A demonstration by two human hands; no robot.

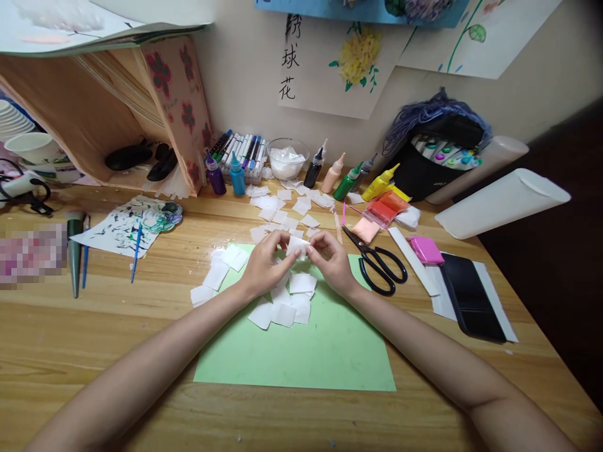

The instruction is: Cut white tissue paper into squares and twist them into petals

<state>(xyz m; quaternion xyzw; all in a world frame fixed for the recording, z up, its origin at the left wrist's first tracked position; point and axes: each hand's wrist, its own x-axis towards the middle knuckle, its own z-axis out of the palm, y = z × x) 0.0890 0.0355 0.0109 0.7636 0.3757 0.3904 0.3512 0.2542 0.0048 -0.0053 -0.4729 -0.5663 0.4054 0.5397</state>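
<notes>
Bare forearms reach in from the bottom edge and meet over the middle of the worktop (94, 351). Both hands, the left hand (264, 267) and the right hand (332, 260), are closed in a fingertip pinch on one small white paper square (296, 246), which they hold between them just above the far edge of a green sheet (330, 351). Whether the square is being folded or only held flat cannot be told. Under and around the hands lie loose white squares (282, 311), some overlapping on the green sheet and some spilling off its left corner onto the wood. More of the same squares trail away toward the wall. Just right of the right hand lie black-handled scissors (377, 260), closed, blades pointing up and left. Beyond them sit a pink block (425, 249) and a black tray (471, 298) resting on white paper. Along the wall stand a purple bottle (215, 176), a teal bottle (237, 176), a pack of markers (240, 149), a glass bowl (286, 160) with something white in it, then a black bottle (314, 168), a peach bottle (332, 174), a green bottle (348, 182) and a yellow bottle (382, 182), the last two tilted. Well to the left lies a paint-smeared paper (125, 226) with a blue brush (136, 245) across it.
</notes>
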